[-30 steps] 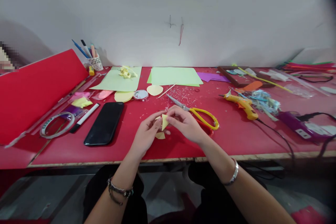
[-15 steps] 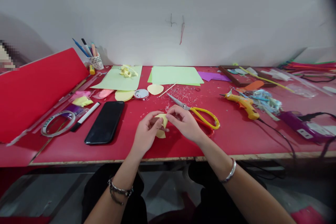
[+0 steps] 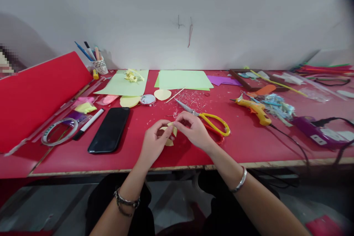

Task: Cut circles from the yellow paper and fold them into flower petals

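Note:
Low over the red table, near its front edge, my left hand point(image 3: 154, 141) is closed on a small piece of pale yellow paper point(image 3: 169, 142). My right hand point(image 3: 193, 129) pinches the upper edge of the same piece between thumb and fingers. The paper looks bent, and the fingers cover part of it. Just beyond my right hand lie scissors point(image 3: 215, 122) with yellow and red handles, their blades pointing to the far left. A thin stick point(image 3: 176, 95) and a cut yellow paper shape point(image 3: 162, 94) rest behind the hands.
A black phone point(image 3: 109, 129), a marker point(image 3: 89, 124) and a roll of tape point(image 3: 59, 132) lie on the left. To the right are a yellow glue gun point(image 3: 256, 109) with its cord and a purple power strip point(image 3: 318, 131). Pale green sheets point(image 3: 185, 79) lie at the back.
The yellow paper's upper part now sits bent between the fingertips, with my right fingers at its top edge. Both hands stay almost in place; the view has shifted slightly.

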The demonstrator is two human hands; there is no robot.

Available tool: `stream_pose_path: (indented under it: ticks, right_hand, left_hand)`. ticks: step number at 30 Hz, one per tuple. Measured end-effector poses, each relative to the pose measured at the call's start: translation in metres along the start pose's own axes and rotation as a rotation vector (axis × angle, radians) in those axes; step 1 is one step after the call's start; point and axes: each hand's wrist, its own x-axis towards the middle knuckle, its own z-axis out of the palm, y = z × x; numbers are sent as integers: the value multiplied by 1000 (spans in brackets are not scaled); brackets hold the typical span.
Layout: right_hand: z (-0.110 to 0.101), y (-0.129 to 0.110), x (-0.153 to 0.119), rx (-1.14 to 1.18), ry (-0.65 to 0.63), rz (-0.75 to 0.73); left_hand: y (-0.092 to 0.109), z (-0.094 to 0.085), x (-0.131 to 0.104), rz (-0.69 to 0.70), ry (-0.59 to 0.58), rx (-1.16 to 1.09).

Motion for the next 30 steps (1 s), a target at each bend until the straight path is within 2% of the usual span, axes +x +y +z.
stream_pose_path:
  ticks: [5,12,16,24,27,30]
  right_hand:
    - [0,1,-1,-31,-8,-40]
    - [-1,-1,-1,-85,18,-99]
    - [-1,-2,-2,-102,10,-116]
    - [1,2,-5,-39,11,-130]
    - [1,3,-5,-66,16,-166]
    - [1,1,-4,-75,4,-171]
  left_hand:
    - [-4,-1,1,139,92,202]
    - [-6,-4,2,266,115,286]
    - [-4,-5,1,347,150,362]
    - [3,-8,-5,569,251,670]
    - [4,-7,-6,597,273,711]
    - [4,-7,-5,567,256,656]
